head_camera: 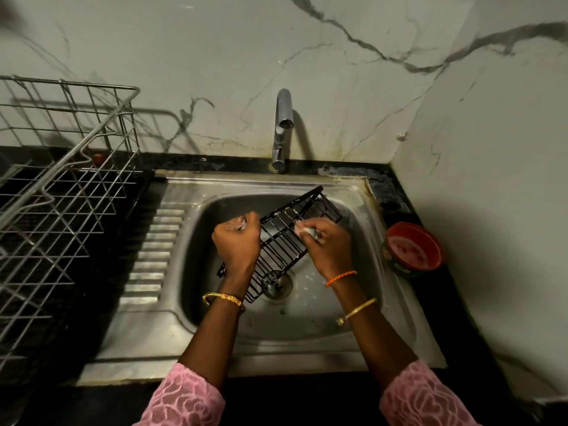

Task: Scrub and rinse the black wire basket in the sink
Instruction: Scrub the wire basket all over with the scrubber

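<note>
The black wire basket [284, 241] is held tilted over the steel sink [307, 327], one end up toward the tap, the other low near the drain. My left hand [236, 242] grips its left rim with curled fingers. My right hand [327, 245] pinches a small pale soapy scrubber [302, 230] and presses it against the basket's upper wires, where white foam shows.
The tap [282, 127] stands behind the sink with no water running. A steel dish rack [61, 186] fills the counter on the left. An orange bowl [413, 249] sits on the counter right of the sink. The drain [279, 287] lies under the basket.
</note>
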The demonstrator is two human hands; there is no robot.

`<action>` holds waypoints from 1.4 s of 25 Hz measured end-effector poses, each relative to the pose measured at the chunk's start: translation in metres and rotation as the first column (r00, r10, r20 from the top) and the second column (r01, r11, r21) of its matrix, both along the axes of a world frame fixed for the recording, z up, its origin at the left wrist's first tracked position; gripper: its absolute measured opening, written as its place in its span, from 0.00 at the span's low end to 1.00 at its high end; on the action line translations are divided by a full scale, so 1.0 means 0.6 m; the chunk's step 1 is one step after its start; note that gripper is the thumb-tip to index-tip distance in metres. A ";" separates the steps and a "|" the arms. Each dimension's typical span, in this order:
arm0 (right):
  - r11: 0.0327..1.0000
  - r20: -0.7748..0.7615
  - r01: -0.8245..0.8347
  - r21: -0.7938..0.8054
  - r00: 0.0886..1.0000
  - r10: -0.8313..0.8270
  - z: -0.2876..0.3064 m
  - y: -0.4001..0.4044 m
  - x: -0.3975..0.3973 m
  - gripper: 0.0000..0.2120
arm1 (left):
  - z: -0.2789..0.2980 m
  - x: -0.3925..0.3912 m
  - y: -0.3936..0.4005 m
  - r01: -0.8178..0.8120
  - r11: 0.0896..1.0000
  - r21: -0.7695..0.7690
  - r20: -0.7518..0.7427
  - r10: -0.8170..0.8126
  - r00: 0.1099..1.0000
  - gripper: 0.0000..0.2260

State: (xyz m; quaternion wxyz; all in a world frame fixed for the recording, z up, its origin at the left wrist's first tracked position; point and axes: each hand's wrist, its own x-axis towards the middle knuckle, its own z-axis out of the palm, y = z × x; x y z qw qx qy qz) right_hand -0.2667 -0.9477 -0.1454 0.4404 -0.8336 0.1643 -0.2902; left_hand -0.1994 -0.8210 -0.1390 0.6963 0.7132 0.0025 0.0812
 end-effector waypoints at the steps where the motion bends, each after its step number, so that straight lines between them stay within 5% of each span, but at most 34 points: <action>1: 1.000 -0.010 0.011 0.017 1.000 -0.011 -0.008 -0.003 -0.013 0.03 | -0.002 0.002 0.001 0.003 1.000 0.001 -0.003 -0.003 1.000 0.18; 4: 0.994 0.026 0.052 0.097 0.998 -0.055 -0.020 -0.006 -0.037 0.07 | -0.009 0.002 0.001 -0.006 1.000 -0.005 -0.027 0.006 1.000 0.18; 13: 1.000 0.051 0.013 -0.004 0.999 -0.013 0.010 0.006 0.012 0.04 | -0.001 -0.007 -0.006 0.016 1.000 -0.007 -0.006 -0.016 1.000 0.19; 19: 0.901 0.044 0.160 0.403 0.980 -0.194 -0.019 -0.007 -0.058 0.06 | -0.002 0.001 0.006 0.047 0.999 -0.004 0.042 -0.046 0.998 0.20; 26: 0.964 0.104 0.172 0.202 0.975 -0.195 0.032 -0.003 0.030 0.05 | 0.002 -0.018 -0.013 0.097 0.995 0.008 0.096 -0.098 0.991 0.23; 35: 0.997 -0.051 0.077 -0.010 0.996 -0.077 -0.001 -0.020 -0.025 0.04 | -0.007 -0.011 0.000 0.108 0.994 0.016 0.064 -0.109 0.992 0.22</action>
